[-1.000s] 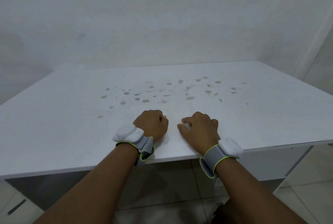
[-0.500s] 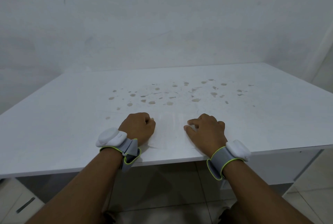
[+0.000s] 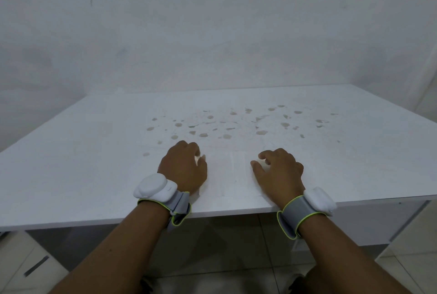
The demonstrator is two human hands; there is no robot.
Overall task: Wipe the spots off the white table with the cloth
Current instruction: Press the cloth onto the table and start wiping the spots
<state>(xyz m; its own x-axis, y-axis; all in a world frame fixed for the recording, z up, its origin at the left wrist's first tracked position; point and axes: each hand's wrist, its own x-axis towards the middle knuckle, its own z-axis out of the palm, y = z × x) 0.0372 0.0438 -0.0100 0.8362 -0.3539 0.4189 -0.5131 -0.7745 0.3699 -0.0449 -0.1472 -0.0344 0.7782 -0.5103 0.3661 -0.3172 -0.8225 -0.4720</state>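
- Cloth [image 3: 233,173] lies flat on the white table [image 3: 71,163] near the front edge, spread between both hands; it is white on white and very faint, so its outline is hard to trace.
- Left hand [image 3: 183,171] rests at the cloth's left side, fingers curled into a loose fist, and seems to pinch that edge near the thumb.
- Right hand [image 3: 280,171] rests at the cloth's right side, fingers bent, thumb and forefinger seemingly nipping that edge.
- Likely reason for the two-hand hold: it keeps the cloth stretched out flat, giving a wide wiping face before it is pushed forward.
- Spots [image 3: 227,126] sit just beyond the hands: a scattered band of small tan-grey blotches, round to irregular, some smeared, all apart from the cloth.
- Tabletop looks smooth, matte and hard, like laminate; the cloth looks thin and limp, with a faint ribbed or creased texture.
- Wristbands [image 3: 295,215] are grey fabric with lime trim, each carrying a white pod.
- Wiping has not reached the spots yet.
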